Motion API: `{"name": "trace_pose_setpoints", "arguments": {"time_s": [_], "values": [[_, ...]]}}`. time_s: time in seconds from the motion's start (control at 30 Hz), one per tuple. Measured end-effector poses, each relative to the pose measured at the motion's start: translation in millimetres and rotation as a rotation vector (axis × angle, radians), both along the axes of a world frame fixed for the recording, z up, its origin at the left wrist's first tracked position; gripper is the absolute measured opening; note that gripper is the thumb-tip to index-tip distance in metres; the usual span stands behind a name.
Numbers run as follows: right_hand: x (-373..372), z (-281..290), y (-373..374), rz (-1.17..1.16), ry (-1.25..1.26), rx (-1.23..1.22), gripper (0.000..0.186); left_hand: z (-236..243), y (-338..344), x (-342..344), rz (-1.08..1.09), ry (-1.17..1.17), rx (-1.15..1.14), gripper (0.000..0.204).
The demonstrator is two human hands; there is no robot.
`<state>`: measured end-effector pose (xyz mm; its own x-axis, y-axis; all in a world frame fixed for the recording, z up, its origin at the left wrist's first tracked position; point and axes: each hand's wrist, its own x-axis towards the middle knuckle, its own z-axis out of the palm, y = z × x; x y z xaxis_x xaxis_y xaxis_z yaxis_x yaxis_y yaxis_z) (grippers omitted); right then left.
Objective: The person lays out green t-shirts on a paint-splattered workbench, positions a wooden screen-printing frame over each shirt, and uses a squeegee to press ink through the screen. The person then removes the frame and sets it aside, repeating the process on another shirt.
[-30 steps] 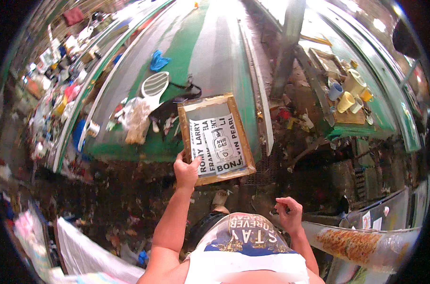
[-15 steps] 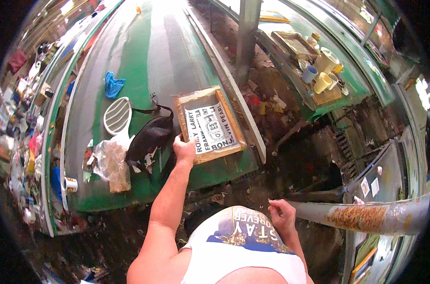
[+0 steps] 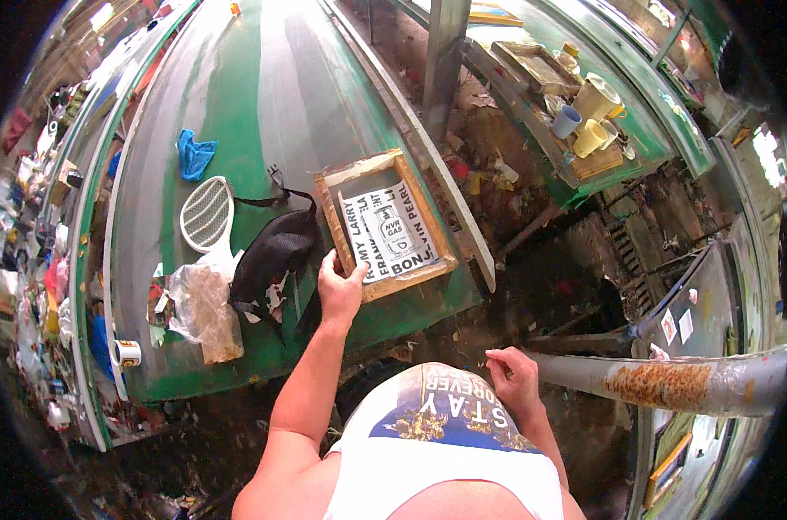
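Here my left hand (image 3: pixel 340 286) grips a rectangular golden-brown wooden frame (image 3: pixel 411 276), black-lettered white paper (image 3: pixel 393 232) inside; my right hand (image 3: pixel 512 377) hangs half-curled, visibly empty.

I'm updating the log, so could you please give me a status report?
Left hand: grip on wooden frame, lower left edge. Right hand: nothing visible in it. Black bag close left of frame.

Your frame (image 3: pixel 411 278) reads as bare wood, matt and rough; the sheet (image 3: pixel 389 230) you see inside it is smooth paper. The belt (image 3: pixel 268 95) is smooth with a glossy sheen. Pouch (image 3: pixel 276 247): matt black cloth. Racket (image 3: pixel 207 215): smooth plastic. Blue bag (image 3: pixel 196 156): crinkled, shiny plastic. Pipe (image 3: pixel 658 384) beside you: glossy, rough rust-brown patch.
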<state>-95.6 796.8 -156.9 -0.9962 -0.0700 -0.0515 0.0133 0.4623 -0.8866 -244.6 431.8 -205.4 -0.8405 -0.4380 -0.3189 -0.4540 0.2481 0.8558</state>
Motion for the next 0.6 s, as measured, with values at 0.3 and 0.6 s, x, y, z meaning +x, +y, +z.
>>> {"name": "trace_pose_setpoints", "arguments": {"time_s": [0.3, 0.6], "values": [[-1.2, 13.1, -0.7, 0.054, 0.003, 0.020, 0.017, 63.9, 22.6, -4.6, -0.393, 0.552, -0.771, 0.063], [20.7, 29.8, 6.1, 0.025, 0.039, 0.088, 0.018, 44.0, 25.3, -121.0, -1.079, -0.068, -0.910, 0.064]]}}
